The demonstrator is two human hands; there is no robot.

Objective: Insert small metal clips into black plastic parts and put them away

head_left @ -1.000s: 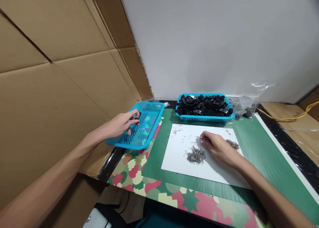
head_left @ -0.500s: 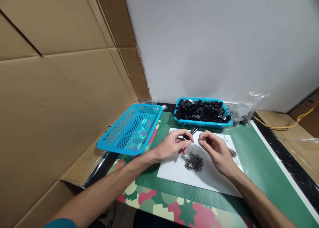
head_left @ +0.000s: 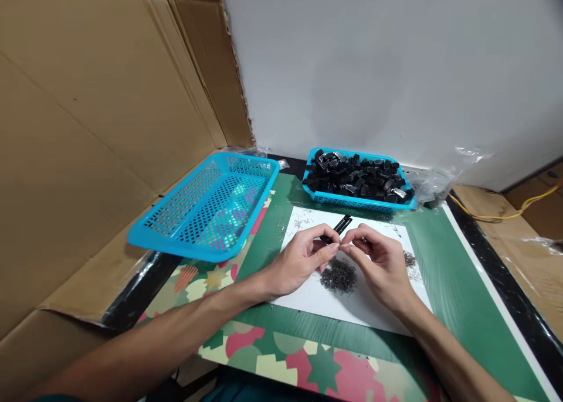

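My left hand (head_left: 299,260) and my right hand (head_left: 383,264) meet fingertip to fingertip over a white sheet (head_left: 352,315). Both are closed in a pinch, and whatever sits between the tips is too small to make out. Just beyond the fingers a black slotted piece (head_left: 343,224) slants away; its near end is hidden by my left hand, and I cannot tell whether that hand holds it. Below the fingertips lies a pile of tiny dark metal pieces (head_left: 338,276). A smaller pile of metal bits (head_left: 409,259) is right of my right hand.
A blue basket (head_left: 358,201) at the back holds many black parts. To the left, another blue basket (head_left: 215,254) has nothing visible inside. Clear plastic bags (head_left: 433,185) stand back right. Cardboard (head_left: 109,97) walls the left side. A yellow cable (head_left: 501,217) runs at right.
My hands have come together; the gap between their fingertips has closed. The view has shifted, so the baskets appear higher, and more of the black slotted piece shows.
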